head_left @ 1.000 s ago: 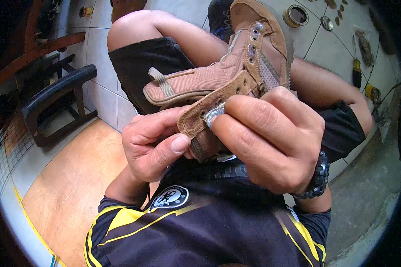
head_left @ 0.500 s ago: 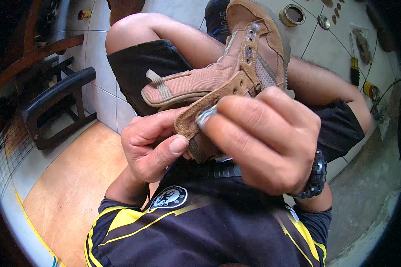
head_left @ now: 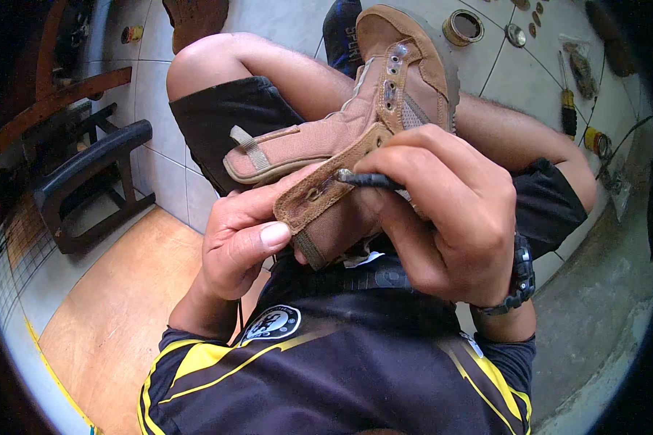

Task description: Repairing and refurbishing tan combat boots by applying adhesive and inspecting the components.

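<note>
A tan suede-and-fabric boot [head_left: 389, 30] lies across my lap, toe pointing away and its long padded tongue [head_left: 290, 151] folded out to the left. My left hand [head_left: 241, 235] pinches the rounded end of the boot's suede eyelet flap [head_left: 302, 205] between thumb and fingers. In my right hand [head_left: 453, 210] is a short dark stick-like tool [head_left: 377, 180] with a pale, metallic-looking tip. That tip rests on the flap beside an eyelet hole. Shiny smears surround the eyelets nearer the toe. My right fingers hide the tool's far end.
A dark stool-like frame [head_left: 87, 170] stands at left by a wooden board [head_left: 123, 283]. On the tiled floor at upper right are an open tin [head_left: 453, 29], a round metal lid [head_left: 515, 35], a screwdriver-like tool [head_left: 568, 112] and a small yellow can [head_left: 595, 141].
My right hand has turned, and the dark tool now shows along its length, where only a blurred silvery end showed before. An eyelet on the flap is uncovered. My left hand keeps its pinch.
</note>
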